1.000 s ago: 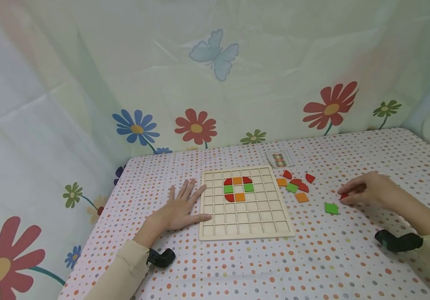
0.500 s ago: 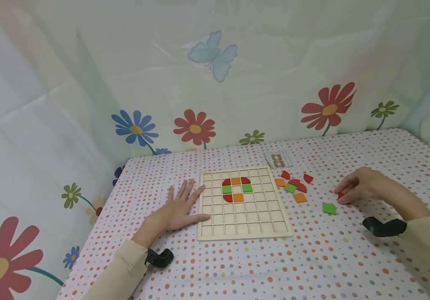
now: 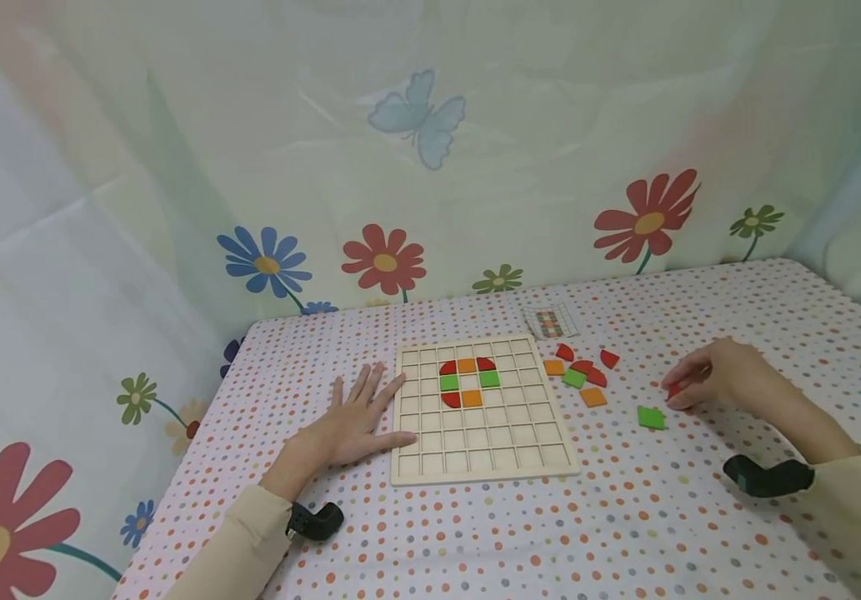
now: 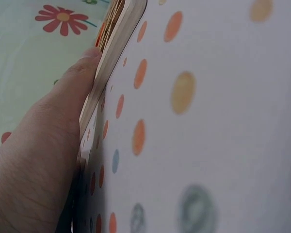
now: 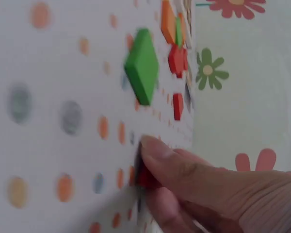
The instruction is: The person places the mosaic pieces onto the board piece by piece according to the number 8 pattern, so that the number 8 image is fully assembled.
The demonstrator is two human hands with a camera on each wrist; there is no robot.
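My right hand (image 3: 730, 379) pinches a small red piece (image 5: 146, 178) between thumb and fingers, low over the tablecloth; most of the piece is covered. Just left of it lies a green square tile (image 3: 651, 417). My left hand (image 3: 340, 427) lies with fingers spread beside the left edge of a wooden grid board (image 3: 505, 458), the thumb touching its rim. On the board, red quarter-round pieces (image 3: 486, 364), orange squares (image 3: 471, 398) and green squares (image 3: 489, 379) form a ring with its lower right corner bare.
Between the board and my right hand lie loose pieces: orange squares (image 3: 593, 397), a green square (image 3: 574, 378) and several red quarter-rounds (image 3: 609, 358). A printed pattern card (image 3: 550, 322) lies behind the board. A flowered backdrop (image 3: 550, 167) rises behind the dotted tablecloth (image 3: 475, 542).
The head view has shifted slightly, so the scene sits a little further left and lower. My right wrist has turned slightly, still pinching the red piece; my left hand stays put.
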